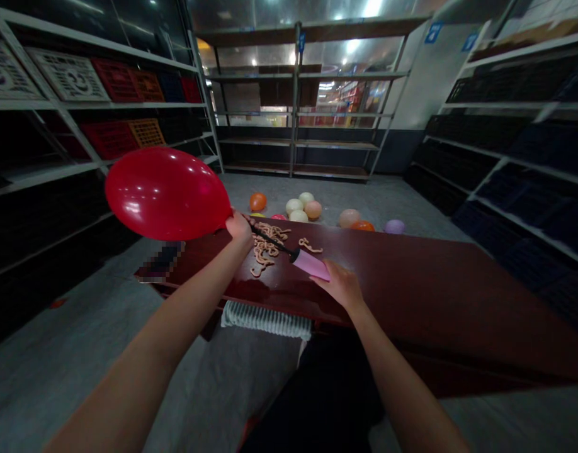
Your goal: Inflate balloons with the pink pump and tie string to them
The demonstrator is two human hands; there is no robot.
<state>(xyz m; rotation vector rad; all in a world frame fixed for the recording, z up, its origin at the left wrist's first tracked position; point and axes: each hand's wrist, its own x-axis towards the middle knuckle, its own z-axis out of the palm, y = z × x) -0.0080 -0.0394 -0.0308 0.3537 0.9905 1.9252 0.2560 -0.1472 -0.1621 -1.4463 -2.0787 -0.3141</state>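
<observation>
A large, swollen red balloon [169, 194] reaches out to the left above the table. Its neck is pinched in my left hand [239, 225], where the black rod of a hand balloon pump [310, 264] also ends. My right hand [340, 283] is wrapped round the pump's pink barrel, and the rod is drawn well out of it. Just beyond the pump, a tangle of pale, limp uninflated balloons [266, 245] lies on the dark red table [412, 283]. A few more lie apart from it [310, 245]. The pump's nozzle is hidden by my left fingers.
Several inflated balloons, among them an orange one [257, 201] and a purple one [395, 226], rest on the floor past the table. A grey ribbed cushion [265, 319] shows under the near edge. Metal shelves [293, 145] stand behind, with crates on the left.
</observation>
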